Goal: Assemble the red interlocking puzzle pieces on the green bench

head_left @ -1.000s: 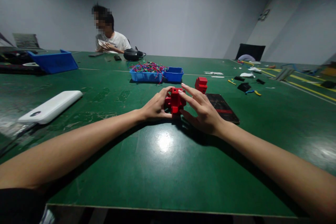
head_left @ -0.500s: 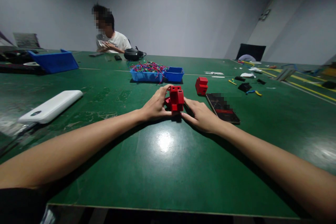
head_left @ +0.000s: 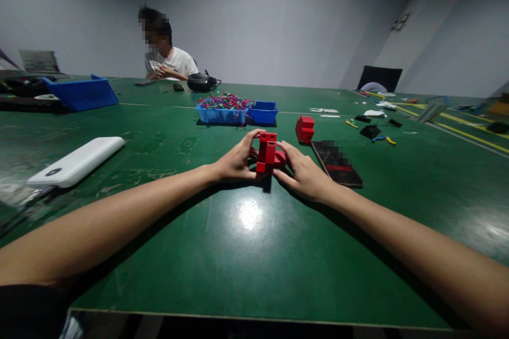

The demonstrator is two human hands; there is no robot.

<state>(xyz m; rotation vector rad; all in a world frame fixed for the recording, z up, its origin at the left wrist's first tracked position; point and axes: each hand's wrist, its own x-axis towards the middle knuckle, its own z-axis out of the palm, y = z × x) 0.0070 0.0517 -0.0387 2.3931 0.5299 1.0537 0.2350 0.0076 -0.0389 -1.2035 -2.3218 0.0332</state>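
Note:
A red block puzzle stands on the green table between my two hands. My left hand grips its left side with fingers curled round it. My right hand grips its right side, fingers wrapped round a low red piece. One red piece stands upright in the middle. A second red block piece sits apart on the table, behind and to the right.
A dark phone lies right of my right hand. A white power bank lies at the left. Blue trays with coloured wires stand behind; another blue bin far left. A person sits across the table. Small parts lie at right.
The red puzzle has been turned and pulled apart, so one piece now stands upright. My right hand's fingers dropped from the top to the lower right side.

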